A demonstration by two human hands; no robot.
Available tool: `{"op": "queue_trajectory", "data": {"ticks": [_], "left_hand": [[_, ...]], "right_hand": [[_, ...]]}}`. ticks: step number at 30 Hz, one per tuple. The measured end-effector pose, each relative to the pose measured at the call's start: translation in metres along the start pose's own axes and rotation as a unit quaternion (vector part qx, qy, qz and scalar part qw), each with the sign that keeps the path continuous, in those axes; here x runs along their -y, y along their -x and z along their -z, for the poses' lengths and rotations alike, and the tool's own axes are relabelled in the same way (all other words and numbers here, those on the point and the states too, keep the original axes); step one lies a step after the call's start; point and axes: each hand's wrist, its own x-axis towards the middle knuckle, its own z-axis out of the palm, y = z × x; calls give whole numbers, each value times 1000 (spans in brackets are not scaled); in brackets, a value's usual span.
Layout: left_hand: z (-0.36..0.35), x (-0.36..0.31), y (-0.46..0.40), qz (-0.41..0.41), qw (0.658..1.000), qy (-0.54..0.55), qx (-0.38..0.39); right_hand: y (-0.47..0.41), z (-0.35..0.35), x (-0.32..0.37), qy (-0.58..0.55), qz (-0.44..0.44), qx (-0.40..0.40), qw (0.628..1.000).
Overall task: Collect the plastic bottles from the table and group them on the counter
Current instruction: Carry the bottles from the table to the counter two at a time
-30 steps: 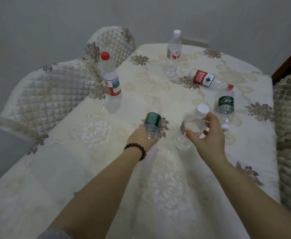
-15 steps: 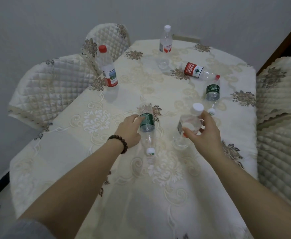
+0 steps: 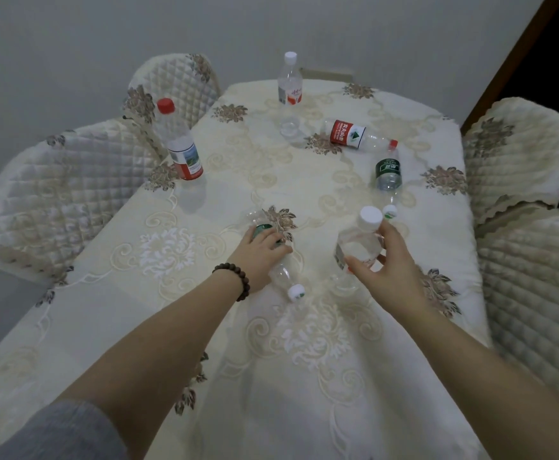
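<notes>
Head camera looks down over a table (image 3: 105,293) draped in a cream embroidered tablecloth (image 3: 304,376), with six plastic bottles spread across it. At the middle, the left hand (image 3: 259,252), wearing a dark beaded bracelet (image 3: 235,277) at the wrist, lies over a green-label bottle (image 3: 283,277) that rests on its side with its white cap pointing toward the person; the fingers curl down over the bottle's label, gripping it against the cloth. Just to the right, the right hand (image 3: 385,268) grasps a clear white-capped bottle (image 3: 359,242), thumb on its near side and fingers round the far side, the bottle tilted with its cap up and leaning away. Whether its base touches the cloth cannot be told. Beyond that hand a second green-label bottle (image 3: 387,174) lies on its side, its white cap close to the right fingertips. Farther back a red-label bottle (image 3: 354,136) lies on its side with its red cap to the right. At the far end of the table a white-capped bottle with a red and white label (image 3: 290,81) stands upright. Near the left edge a red-capped bottle (image 3: 178,144) stands upright. Quilted chair covers (image 3: 55,180) flank the table on the left and right. A grey sleeve (image 3: 65,433) shows on the left arm.
</notes>
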Motion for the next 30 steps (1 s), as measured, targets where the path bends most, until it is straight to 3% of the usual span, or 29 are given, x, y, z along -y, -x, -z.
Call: {"op": "queue_trajectory", "data": {"ticks": [9, 15, 20, 30], "left_hand": [[21, -4, 9, 20, 967, 209, -144], [60, -51, 21, 106, 884, 401, -217], [94, -125, 14, 113, 820, 516, -222], [174, -348, 32, -46, 795, 571, -198]], "right_hand": [[-1, 0, 17, 4, -59, -66, 996], [19, 47, 27, -52, -75, -115, 989], [54, 112, 29, -68, -58, -168, 982], [205, 291, 10, -42, -51, -338, 939]]}}
